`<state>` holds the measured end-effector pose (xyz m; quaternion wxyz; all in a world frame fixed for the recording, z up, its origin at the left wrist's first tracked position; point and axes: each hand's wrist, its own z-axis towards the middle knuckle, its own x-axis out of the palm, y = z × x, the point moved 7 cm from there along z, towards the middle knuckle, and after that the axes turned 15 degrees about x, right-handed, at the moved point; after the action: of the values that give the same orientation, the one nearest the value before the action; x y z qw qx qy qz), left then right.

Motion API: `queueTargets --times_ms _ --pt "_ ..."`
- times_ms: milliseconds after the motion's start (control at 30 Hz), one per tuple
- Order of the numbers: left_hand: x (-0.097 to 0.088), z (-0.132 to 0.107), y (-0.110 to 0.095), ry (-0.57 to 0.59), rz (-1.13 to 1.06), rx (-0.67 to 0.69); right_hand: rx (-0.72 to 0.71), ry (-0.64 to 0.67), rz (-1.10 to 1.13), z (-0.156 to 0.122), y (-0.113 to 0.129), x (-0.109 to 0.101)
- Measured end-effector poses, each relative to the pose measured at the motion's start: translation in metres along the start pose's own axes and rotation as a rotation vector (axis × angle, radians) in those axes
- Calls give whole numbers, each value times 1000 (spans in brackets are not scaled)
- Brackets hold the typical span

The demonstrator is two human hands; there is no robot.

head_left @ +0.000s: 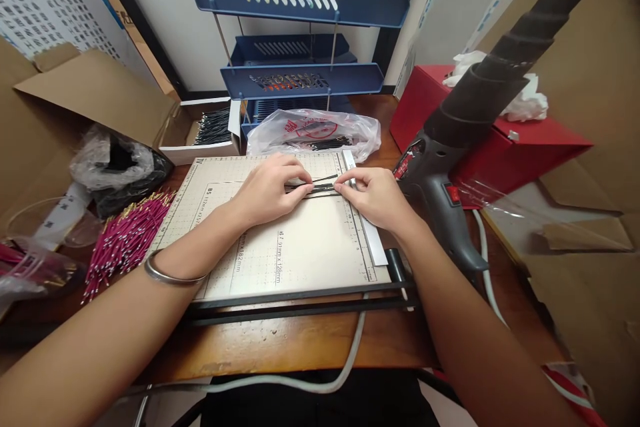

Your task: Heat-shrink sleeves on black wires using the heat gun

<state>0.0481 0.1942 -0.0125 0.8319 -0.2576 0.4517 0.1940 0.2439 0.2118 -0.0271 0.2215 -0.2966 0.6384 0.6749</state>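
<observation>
Several thin black wires [324,187] lie side by side over the right part of a cream paper trimmer board [310,247] printed with grid lines and sizes. My left hand [273,190] pinches them between thumb and fingertips, its palm low over the board. From the other side, my right hand [373,193] pinches the same wires by their right ends, close to the trimmer's white edge strip [373,240]. The fingers partly hide the wires, and their left ends disappear under my left hand.
A dark heat gun [450,167] stands at the right before a red box [530,147]. Magenta wires [130,237] pile up at the left. Behind the board are a clear plastic bag [310,130], a box of black wires [215,127] and a blue shelf rack [300,80]. A grey cable [350,353] crosses the front.
</observation>
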Motion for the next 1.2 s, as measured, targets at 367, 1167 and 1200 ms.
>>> queueTargets --times_ms 367,1167,1200 --pt "4 3 5 1 -47 -38 34 -9 -49 4 -5 3" --pt "11 17 9 32 -77 74 79 73 96 1 -10 3" --pt "11 17 8 33 -75 71 82 62 91 2 -11 2"
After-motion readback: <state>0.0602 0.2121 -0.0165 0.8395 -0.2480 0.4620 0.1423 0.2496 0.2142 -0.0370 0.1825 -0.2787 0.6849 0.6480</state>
